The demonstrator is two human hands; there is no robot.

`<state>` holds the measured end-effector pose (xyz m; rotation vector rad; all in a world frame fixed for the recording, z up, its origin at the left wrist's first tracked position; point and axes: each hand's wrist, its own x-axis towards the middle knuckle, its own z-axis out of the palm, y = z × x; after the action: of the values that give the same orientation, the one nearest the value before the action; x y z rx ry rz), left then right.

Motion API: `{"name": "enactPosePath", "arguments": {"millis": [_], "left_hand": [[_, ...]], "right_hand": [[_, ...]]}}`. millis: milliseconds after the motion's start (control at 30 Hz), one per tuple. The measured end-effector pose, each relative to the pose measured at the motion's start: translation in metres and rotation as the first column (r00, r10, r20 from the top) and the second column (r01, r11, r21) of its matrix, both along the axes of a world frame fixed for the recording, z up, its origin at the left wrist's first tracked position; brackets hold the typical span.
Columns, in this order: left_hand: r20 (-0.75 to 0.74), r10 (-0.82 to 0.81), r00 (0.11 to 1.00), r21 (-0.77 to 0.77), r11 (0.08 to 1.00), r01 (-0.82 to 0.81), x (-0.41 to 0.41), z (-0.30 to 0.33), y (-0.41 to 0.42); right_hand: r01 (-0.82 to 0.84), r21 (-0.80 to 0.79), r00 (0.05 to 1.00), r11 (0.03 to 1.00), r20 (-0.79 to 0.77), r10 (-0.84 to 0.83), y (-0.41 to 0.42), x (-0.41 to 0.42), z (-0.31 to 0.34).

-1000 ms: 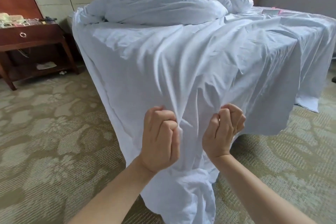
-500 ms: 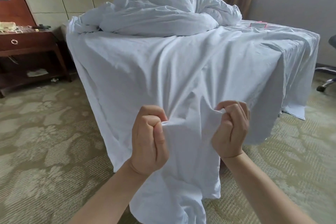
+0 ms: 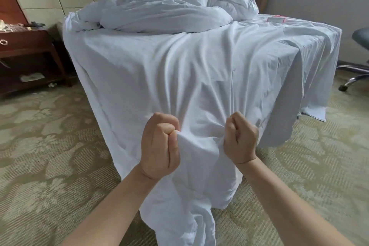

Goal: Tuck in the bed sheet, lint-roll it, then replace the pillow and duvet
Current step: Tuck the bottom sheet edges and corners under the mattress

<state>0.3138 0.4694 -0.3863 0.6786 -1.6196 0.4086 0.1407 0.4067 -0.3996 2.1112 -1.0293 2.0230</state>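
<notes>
Gripping the white bed sheet [image 3: 179,78] at the near corner of the bed, both hands are clenched into fists with fabric bunched inside them. The left hand [image 3: 159,146] holds a fold pinched between its thumb and curled fingers; the right hand [image 3: 240,139] has its fingers curled round a gather just beside it, with a short span of cloth stretched between the two. Creases radiate from both grips up across the sheet. The sheet drapes loosely over the mattress, its untucked edges hanging to the patterned carpet [image 3: 50,156], and a tail of it trails below the hands. The duvet [image 3: 165,6] lies crumpled in a heap on the far end of the bed. A small pink and white item [image 3: 276,19] rests on the sheet at the far right; what it is cannot be told. A wooden nightstand [image 3: 26,56] stands left of the bed, and an office chair [image 3: 357,62] stands at the right edge.
</notes>
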Motion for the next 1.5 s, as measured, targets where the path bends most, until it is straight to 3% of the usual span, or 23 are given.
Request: {"name": "enactPosePath", "arguments": {"millis": [133,300,433,533,633,733,867,933,1033,1100,1167,1200,1267,1333,1433,1500], "left_hand": [[0.082,0.018,0.996,0.002,1.000,-0.019,0.007,-0.002,-0.003],[0.351,0.097,0.931,0.077,0.988,-0.131,0.020,-0.030,-0.011],[0.446,0.137,0.884,0.101,0.974,-0.202,0.037,-0.061,-0.016],[0.342,0.222,0.913,0.124,0.953,-0.277,0.051,-0.084,-0.017],[0.054,0.316,0.947,0.274,0.907,-0.318,0.058,-0.095,-0.016],[-0.151,0.377,0.914,0.378,0.876,-0.299,0.057,-0.098,-0.016],[-0.105,0.426,0.899,0.631,0.727,-0.271,0.056,-0.108,-0.019],[-0.119,0.354,0.928,0.785,0.606,-0.130,0.058,-0.113,-0.016],[-0.104,0.325,0.940,0.868,0.491,-0.074,0.062,-0.123,-0.008],[-0.113,0.280,0.953,0.920,0.393,-0.006,0.059,-0.128,-0.001],[-0.160,0.272,0.949,0.948,0.310,0.071,0.050,-0.129,0.001],[-0.132,0.293,0.947,0.956,0.289,0.044,0.049,-0.131,0.000],[0.133,0.344,0.930,0.931,0.279,-0.236,0.053,-0.134,-0.001],[0.340,0.455,0.823,0.799,0.323,-0.508,0.069,-0.139,0.001],[0.331,0.541,0.773,0.747,0.350,-0.565,0.095,-0.145,0.002],[0.305,0.542,0.783,0.715,0.413,-0.564,0.096,-0.145,0.000]], "right_hand": [[-0.013,-0.047,0.999,0.999,-0.042,0.011,0.001,-0.002,0.002],[0.071,0.001,0.944,0.997,-0.323,-0.067,-0.006,-0.008,-0.031],[0.073,0.105,0.872,0.992,-0.489,-0.013,-0.005,0.004,-0.066],[0.009,0.126,0.848,0.992,-0.527,0.059,0.003,0.015,-0.080],[-0.031,0.104,0.888,0.994,-0.453,0.075,0.010,0.026,-0.077],[-0.023,0.081,0.883,0.996,-0.466,0.058,0.012,0.036,-0.080],[0.047,0.178,0.893,0.983,-0.449,0.038,0.009,0.031,-0.090],[0.059,0.208,0.903,0.976,-0.429,0.036,0.005,0.025,-0.089],[0.071,0.275,0.885,0.959,-0.460,0.067,0.003,0.023,-0.089],[0.162,0.407,0.801,0.899,-0.586,0.121,0.004,0.026,-0.096],[0.243,0.566,0.665,0.788,-0.688,0.289,0.005,0.029,-0.105],[0.271,0.628,0.624,0.730,-0.692,0.364,0.005,0.031,-0.109],[0.319,0.686,0.594,0.654,-0.683,0.426,0.004,0.035,-0.111],[0.374,0.659,0.579,0.652,-0.715,0.392,0.004,0.035,-0.110],[0.449,0.594,0.546,0.668,-0.774,0.321,0.007,0.026,-0.111],[0.393,0.517,0.608,0.760,-0.767,0.208,0.013,0.023,-0.115]]}}
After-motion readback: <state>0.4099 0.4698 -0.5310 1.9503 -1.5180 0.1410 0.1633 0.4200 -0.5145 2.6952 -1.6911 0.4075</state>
